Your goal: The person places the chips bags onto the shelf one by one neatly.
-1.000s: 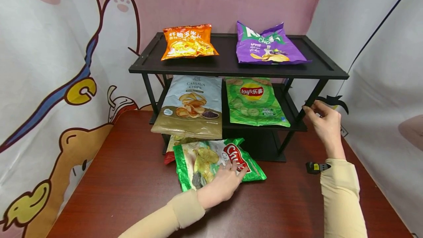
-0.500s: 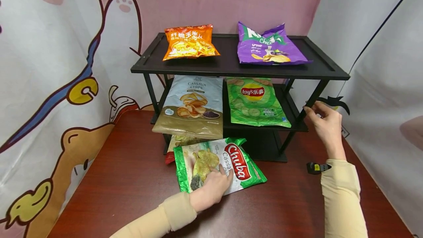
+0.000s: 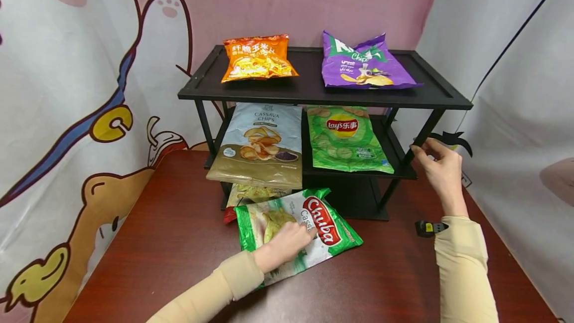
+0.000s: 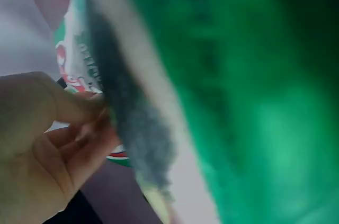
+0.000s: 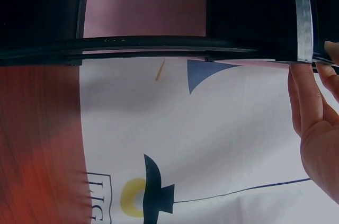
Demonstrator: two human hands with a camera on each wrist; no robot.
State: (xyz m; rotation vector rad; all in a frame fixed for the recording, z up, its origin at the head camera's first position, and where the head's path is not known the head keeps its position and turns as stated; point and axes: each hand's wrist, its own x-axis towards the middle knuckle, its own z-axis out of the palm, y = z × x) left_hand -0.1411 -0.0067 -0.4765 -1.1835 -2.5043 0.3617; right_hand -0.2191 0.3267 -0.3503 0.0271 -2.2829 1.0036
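Observation:
A green and white bag of Chuba cassava chips (image 3: 320, 223) lies tilted in front of the black rack (image 3: 332, 96). My left hand (image 3: 287, 243) is over its middle, covering part of the print. In the left wrist view, the thumb and curled fingers of that hand (image 4: 58, 128) pinch the bag's film, and its green end fills the right side. My right hand (image 3: 441, 171) grips the rack's front right post between thumb and fingers. The right wrist view shows this hand (image 5: 318, 107) at the dark frame edge.
On the rack's top sit an orange snack bag (image 3: 259, 59) and a purple chips bag (image 3: 365, 64). Below them lie a cassava chips bag (image 3: 260, 148), its lower end overhanging, and a green Lay's bag (image 3: 347, 138). A red-cornered bag (image 3: 230, 213) shows underneath. The table (image 3: 148, 243) is reddish wood.
My left hand has drawn back leftward across the Chuba bag and its fingers have curled in. The bag's near left part has come toward me. My right hand stays on the post.

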